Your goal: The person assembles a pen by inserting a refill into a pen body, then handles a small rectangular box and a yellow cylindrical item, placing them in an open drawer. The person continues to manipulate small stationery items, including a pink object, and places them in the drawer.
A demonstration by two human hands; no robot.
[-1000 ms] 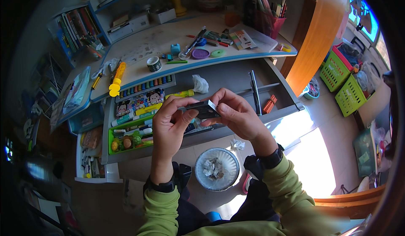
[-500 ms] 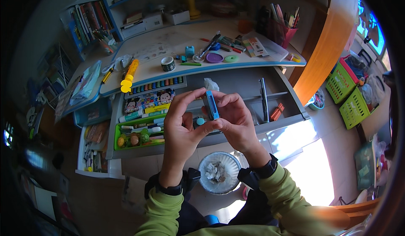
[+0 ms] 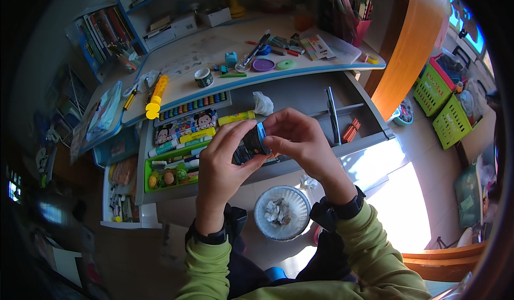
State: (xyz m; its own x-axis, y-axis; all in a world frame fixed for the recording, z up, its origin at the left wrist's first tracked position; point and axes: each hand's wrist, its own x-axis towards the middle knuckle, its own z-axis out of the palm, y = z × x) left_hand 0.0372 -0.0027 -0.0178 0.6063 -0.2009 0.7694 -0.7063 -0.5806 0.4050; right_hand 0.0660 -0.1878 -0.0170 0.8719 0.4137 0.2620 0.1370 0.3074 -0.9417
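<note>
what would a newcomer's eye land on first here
Probably the bright patch of sunlight on the floor at right. Next, near the centre, the left grip and right grip together hold a small dark, blue-edged object in front of the open drawer. Lower down stands a pale wastebasket with crumpled paper inside, while lime-green baskets stand out at far right.

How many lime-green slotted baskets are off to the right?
2: the farther basket, higher in the picture, and the nearer basket, just below it. More could be hidden behind them.
</note>
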